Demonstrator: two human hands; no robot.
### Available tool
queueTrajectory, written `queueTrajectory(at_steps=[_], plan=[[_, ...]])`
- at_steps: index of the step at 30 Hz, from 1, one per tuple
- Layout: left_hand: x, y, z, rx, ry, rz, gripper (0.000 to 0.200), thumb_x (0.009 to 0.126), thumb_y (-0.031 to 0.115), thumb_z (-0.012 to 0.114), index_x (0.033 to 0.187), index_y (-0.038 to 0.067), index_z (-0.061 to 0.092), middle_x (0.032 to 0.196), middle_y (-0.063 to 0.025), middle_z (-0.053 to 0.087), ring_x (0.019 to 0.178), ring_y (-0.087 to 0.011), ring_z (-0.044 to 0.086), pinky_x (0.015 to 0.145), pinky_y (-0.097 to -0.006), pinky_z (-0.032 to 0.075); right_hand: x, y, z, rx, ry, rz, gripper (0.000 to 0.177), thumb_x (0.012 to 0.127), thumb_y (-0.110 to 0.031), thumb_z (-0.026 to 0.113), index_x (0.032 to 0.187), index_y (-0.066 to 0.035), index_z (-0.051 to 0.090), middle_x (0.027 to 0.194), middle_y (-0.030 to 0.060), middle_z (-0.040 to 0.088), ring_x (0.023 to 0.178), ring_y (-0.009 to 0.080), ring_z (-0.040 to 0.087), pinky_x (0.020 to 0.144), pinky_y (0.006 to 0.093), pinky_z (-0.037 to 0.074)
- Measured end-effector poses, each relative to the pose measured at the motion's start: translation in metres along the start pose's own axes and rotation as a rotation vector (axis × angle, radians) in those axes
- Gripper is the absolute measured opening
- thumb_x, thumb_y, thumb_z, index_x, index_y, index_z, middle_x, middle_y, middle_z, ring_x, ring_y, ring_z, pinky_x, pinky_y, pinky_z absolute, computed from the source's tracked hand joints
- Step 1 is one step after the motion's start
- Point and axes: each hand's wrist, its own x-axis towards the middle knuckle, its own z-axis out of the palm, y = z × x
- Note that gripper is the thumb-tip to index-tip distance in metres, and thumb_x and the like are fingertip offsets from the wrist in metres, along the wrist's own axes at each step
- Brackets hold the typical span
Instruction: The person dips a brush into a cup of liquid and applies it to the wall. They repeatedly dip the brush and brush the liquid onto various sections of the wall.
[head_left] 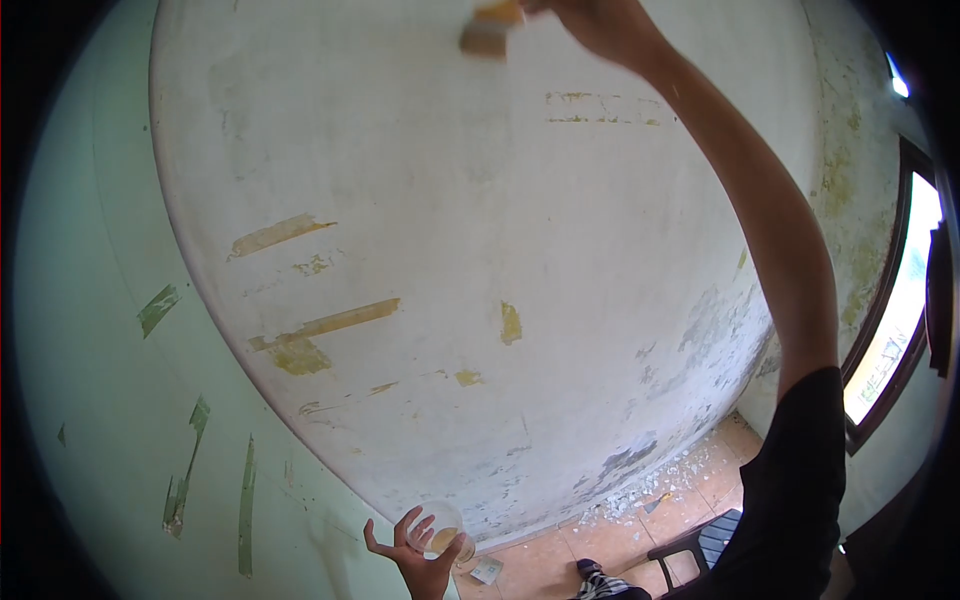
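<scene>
High on the white wall (430, 200), my right hand (605, 32) grips a flat paintbrush (487, 38) by its yellowish handle. The bristles point down and lie against or very close to the wall; motion blurs them slightly. Low in the view, my left hand (424, 572) holds a clear cup (437, 522) with fingers and thumb around its side. A little pale yellowish stuff shows inside the cup, but what it is I cannot make out.
Old tape strips (345, 318) and peeling patches mark the wall. At left is a green wall (100, 280). Paint flakes (650, 497) litter the tiled floor (600, 540) near a dark stool (700, 550). A window (893, 300) is at right.
</scene>
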Motion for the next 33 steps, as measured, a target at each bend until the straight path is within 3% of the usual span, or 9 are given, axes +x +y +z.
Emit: queueTrajectory(at_steps=[2,9,11,14,18,22,24,27,33], plan=[[-0.008,0.0,0.008,-0.029,0.019,-0.011,0.125,0.072,-0.007,0.088,0.152,0.021,-0.004,0.137,-0.0209,0.053,0.118,-0.0328,0.06,0.098,-0.0449,0.056,0.023,0.02,-0.007,-0.093,0.23,-0.168,0.013,0.103,-0.005,0.059,0.111,0.001,0.067,0.102,0.0102,0.074,0.084,0.0183,0.069,0.078,0.0322,0.058],[-0.03,-0.007,0.031,-0.007,0.101,-0.078,0.125,0.072,-0.01,0.086,0.152,0.023,-0.004,0.138,-0.0213,0.053,0.117,-0.0331,0.06,0.098,-0.0482,0.057,-0.108,0.04,0.027,-0.492,-0.087,-0.577,0.043,0.081,0.007,0.069,0.12,-0.011,0.069,0.127,0.0078,0.07,0.097,0.0229,0.074,0.084,0.0331,0.065],[-0.032,-0.008,0.035,-0.015,0.107,-0.12,0.125,0.072,-0.011,0.086,0.152,0.024,-0.002,0.138,-0.0214,0.052,0.116,-0.0327,0.059,0.097,-0.0485,0.057,-0.166,0.019,0.026,-0.38,-0.216,-0.523,0.035,0.088,-0.001,0.071,0.121,-0.014,0.069,0.116,0.0077,0.074,0.091,0.0197,0.075,0.07,0.0333,0.066],[-0.03,-0.017,0.035,0.041,0.098,-0.139,0.124,0.071,-0.012,0.086,0.152,0.024,-0.001,0.139,-0.0214,0.052,0.115,-0.0322,0.059,0.097,-0.0487,0.057,-0.169,-0.005,0.002,0.052,-0.444,-0.109,0.028,0.084,-0.003,0.078,0.112,-0.009,0.073,0.112,0.0086,0.075,0.098,0.0218,0.075,0.087,0.0335,0.063],[-0.032,-0.001,0.047,-0.042,0.164,-0.088,0.124,0.071,-0.011,0.086,0.152,0.023,-0.001,0.139,-0.0209,0.053,0.115,-0.0321,0.059,0.097,-0.0491,0.057,-0.068,0.022,-0.033,-0.034,-0.246,0.179,0.027,0.093,-0.005,0.071,0.12,-0.006,0.071,0.112,0.0097,0.076,0.102,0.0214,0.074,0.09,0.0341,0.06],[-0.034,0.001,0.053,0.037,0.14,-0.141,0.124,0.07,-0.013,0.086,0.152,0.023,0.0,0.138,-0.0203,0.054,0.115,-0.0324,0.06,0.098,-0.0488,0.057,0.014,0.058,-0.048,0.037,0.267,-0.196,0.011,0.101,-0.003,0.061,0.107,0.004,0.066,0.091,0.0086,0.072,0.08,0.0146,0.066,0.071,0.0308,0.055],[-0.033,0.001,0.055,0.021,0.146,-0.16,0.124,0.069,-0.013,0.086,0.152,0.023,0.001,0.138,-0.0201,0.054,0.115,-0.0325,0.06,0.098,-0.0488,0.056,0.01,0.055,-0.055,-0.127,0.266,-0.042,0.012,0.101,-0.005,0.062,0.107,0.004,0.067,0.093,0.0113,0.074,0.079,0.0171,0.067,0.072,0.0309,0.055],[-0.035,-0.001,0.058,0.047,0.134,-0.205,0.126,0.068,-0.014,0.086,0.153,0.023,0.0,0.138,-0.0201,0.054,0.115,-0.0326,0.061,0.098,-0.0486,0.057,-0.022,0.088,-0.025,-0.198,0.272,-0.505,0.014,0.102,-0.009,0.063,0.111,0.001,0.068,0.1,0.0154,0.075,0.078,0.0204,0.069,0.07,0.0319,0.055],[-0.022,-0.019,0.037,0.019,0.028,-0.21,0.127,0.07,-0.012,0.086,0.154,0.023,-0.003,0.138,-0.0205,0.054,0.116,-0.0325,0.061,0.097,-0.0471,0.057,-0.258,0.044,-0.024,-0.189,0.493,0.226,0.02,0.098,-0.002,0.064,0.116,0.004,0.07,0.116,0.0131,0.074,0.103,0.0203,0.071,0.094,0.0314,0.056]])
